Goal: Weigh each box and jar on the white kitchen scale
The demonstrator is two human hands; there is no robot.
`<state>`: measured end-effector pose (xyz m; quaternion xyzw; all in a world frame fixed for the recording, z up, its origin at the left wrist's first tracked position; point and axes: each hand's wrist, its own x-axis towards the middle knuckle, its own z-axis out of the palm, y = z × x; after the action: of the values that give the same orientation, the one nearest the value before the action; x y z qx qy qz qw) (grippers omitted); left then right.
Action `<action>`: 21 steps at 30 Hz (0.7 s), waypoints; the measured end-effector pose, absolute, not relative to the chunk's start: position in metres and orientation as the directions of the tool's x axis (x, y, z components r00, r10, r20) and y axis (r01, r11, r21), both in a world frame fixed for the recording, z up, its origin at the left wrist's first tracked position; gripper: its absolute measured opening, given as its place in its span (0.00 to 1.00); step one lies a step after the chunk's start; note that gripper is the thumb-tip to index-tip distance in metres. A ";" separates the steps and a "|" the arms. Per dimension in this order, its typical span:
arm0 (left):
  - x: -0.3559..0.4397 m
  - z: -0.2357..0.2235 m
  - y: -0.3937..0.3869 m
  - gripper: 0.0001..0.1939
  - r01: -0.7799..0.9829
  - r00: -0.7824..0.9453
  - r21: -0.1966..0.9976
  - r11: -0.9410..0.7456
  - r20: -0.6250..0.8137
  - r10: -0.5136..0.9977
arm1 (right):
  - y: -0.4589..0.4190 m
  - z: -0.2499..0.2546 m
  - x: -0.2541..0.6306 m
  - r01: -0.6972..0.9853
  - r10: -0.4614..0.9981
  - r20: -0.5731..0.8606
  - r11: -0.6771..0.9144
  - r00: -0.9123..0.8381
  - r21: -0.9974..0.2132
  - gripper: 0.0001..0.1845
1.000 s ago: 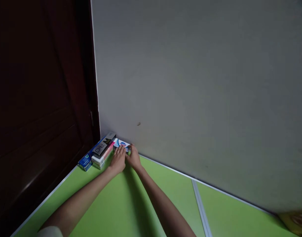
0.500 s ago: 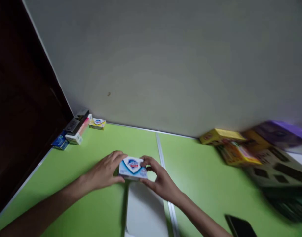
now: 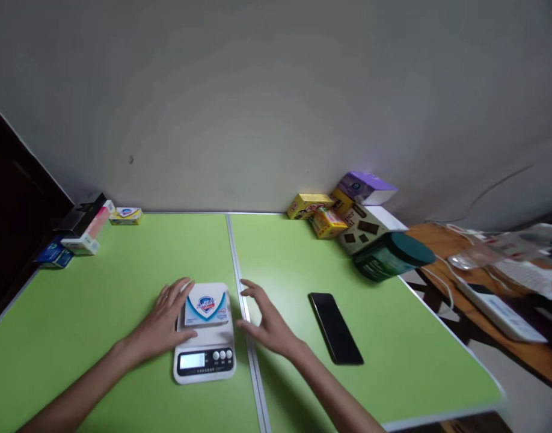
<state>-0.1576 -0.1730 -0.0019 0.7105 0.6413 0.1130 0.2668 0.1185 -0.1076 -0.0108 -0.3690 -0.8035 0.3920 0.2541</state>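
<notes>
Hands frame a small kitchen scale (image 3: 204,343) on the green table (image 3: 122,361): my left hand (image 3: 165,322) lies against the left side of a white-and-blue soap box (image 3: 205,308) that sits flat on the scale's platform, fingers spread and resting loosely, the thumb near the box's front corner, gripping nothing that I can make out. My right hand (image 3: 266,322) hovers just right of the scale, open and empty, fingers fanned, clear of the box and above the metal seam (image 3: 233,252) that divides the tabletop. The scale's display and three round buttons face me at its front edge; the reading is too small to tell. To the right of my right hand a black phone (image 3: 335,328) lies face up on the table, apart from everything else. Farther back on the right, against the grey wall (image 3: 276,90), stands a cluster of goods: yellow boxes (image 3: 316,211), a purple box (image 3: 364,187), a white carton with dark squares (image 3: 361,228) and a dark green canister (image 3: 391,255) lying on its side near the table's edge. In the far left corner, a stack of long cartons (image 3: 84,231) rests beside a small yellow-and-white box (image 3: 125,215). Beyond the table on the right, a wooden desk (image 3: 506,288) carries cables and a white power strip (image 3: 499,310).
</notes>
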 end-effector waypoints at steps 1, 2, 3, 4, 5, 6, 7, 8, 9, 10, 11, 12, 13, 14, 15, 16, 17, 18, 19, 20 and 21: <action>-0.161 0.004 -0.172 0.46 0.859 0.153 0.509 -0.046 -0.170 0.973 | -0.108 -0.007 0.127 0.396 0.818 0.140 0.410 -0.557 -0.822 0.21; -0.164 0.010 -0.172 0.46 0.866 0.162 0.495 -0.066 -0.154 0.975 | -0.109 -0.005 0.135 0.399 0.840 0.155 0.400 -0.521 -0.826 0.18; -0.168 0.015 -0.172 0.45 0.872 0.172 0.482 -0.084 -0.141 0.975 | -0.110 -0.005 0.143 0.404 0.855 0.161 0.389 -0.493 -0.828 0.15; -0.172 0.018 -0.172 0.45 0.877 0.176 0.471 -0.092 -0.137 0.975 | -0.111 -0.005 0.148 0.410 0.864 0.159 0.380 -0.477 -0.829 0.14; -0.176 0.021 -0.173 0.45 0.884 0.172 0.460 -0.089 -0.142 0.975 | -0.113 -0.007 0.152 0.415 0.866 0.151 0.373 -0.477 -0.830 0.13; -0.180 0.022 -0.175 0.45 0.889 0.167 0.450 -0.081 -0.155 0.974 | -0.115 -0.009 0.154 0.418 0.862 0.138 0.370 -0.488 -0.830 0.13; -0.183 0.023 -0.176 0.44 0.894 0.162 0.443 -0.072 -0.169 0.972 | -0.117 -0.011 0.154 0.417 0.855 0.127 0.369 -0.503 -0.831 0.14; -0.185 0.024 -0.178 0.44 0.895 0.161 0.441 -0.067 -0.179 0.970 | -0.119 -0.013 0.153 0.414 0.845 0.117 0.370 -0.521 -0.831 0.15; -0.186 0.024 -0.180 0.43 0.893 0.167 0.444 -0.070 -0.182 0.969 | -0.122 -0.015 0.151 0.408 0.834 0.112 0.377 -0.541 -0.832 0.16; -0.187 0.024 -0.181 0.43 0.889 0.178 0.450 -0.080 -0.180 0.967 | -0.123 -0.016 0.148 0.400 0.820 0.114 0.388 -0.560 -0.830 0.18; -0.186 0.024 -0.182 0.42 0.884 0.191 0.459 -0.091 -0.177 0.965 | -0.125 -0.016 0.144 0.393 0.807 0.118 0.403 -0.579 -0.827 0.19; -0.185 0.024 -0.183 0.42 0.878 0.204 0.468 -0.101 -0.175 0.963 | -0.125 -0.015 0.141 0.389 0.793 0.120 0.417 -0.597 -0.822 0.19; -0.182 0.024 -0.182 0.41 0.873 0.215 0.476 -0.109 -0.175 0.961 | -0.125 -0.014 0.137 0.386 0.780 0.117 0.427 -0.615 -0.818 0.20; -0.179 0.025 -0.181 0.41 0.868 0.225 0.483 -0.114 -0.178 0.958 | -0.124 -0.012 0.133 0.386 0.767 0.108 0.433 -0.632 -0.815 0.20; -0.175 0.025 -0.179 0.40 0.865 0.233 0.487 -0.117 -0.186 0.954 | -0.122 -0.010 0.128 0.386 0.756 0.095 0.432 -0.647 -0.815 0.19; -0.171 0.026 -0.176 0.40 0.864 0.242 0.489 -0.118 -0.199 0.950 | -0.119 -0.008 0.122 0.385 0.747 0.078 0.425 -0.660 -0.819 0.19; -0.166 0.026 -0.173 0.39 0.865 0.248 0.488 -0.117 -0.213 0.945 | -0.117 -0.007 0.116 0.382 0.737 0.059 0.415 -0.673 -0.826 0.20; -0.162 0.026 -0.170 0.40 0.866 0.255 0.486 -0.116 -0.230 0.939 | -0.114 -0.006 0.110 0.378 0.727 0.042 0.405 -0.686 -0.833 0.20; -0.158 0.026 -0.167 0.40 0.870 0.258 0.480 -0.116 -0.242 0.935 | -0.111 -0.006 0.103 0.374 0.715 0.027 0.396 -0.699 -0.839 0.19; -0.153 0.026 -0.163 0.39 0.874 0.263 0.470 -0.122 -0.247 0.933 | -0.108 -0.006 0.097 0.370 0.704 0.017 0.394 -0.710 -0.841 0.18; -0.150 0.026 -0.159 0.37 0.879 0.267 0.458 -0.133 -0.242 0.933 | -0.106 -0.007 0.093 0.366 0.694 0.016 0.399 -0.720 -0.841 0.16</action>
<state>-0.1498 -0.1593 0.0263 0.7509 0.6031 0.0509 0.2643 0.0925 -0.1061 -0.0071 -0.3248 -0.8155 0.4415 0.1859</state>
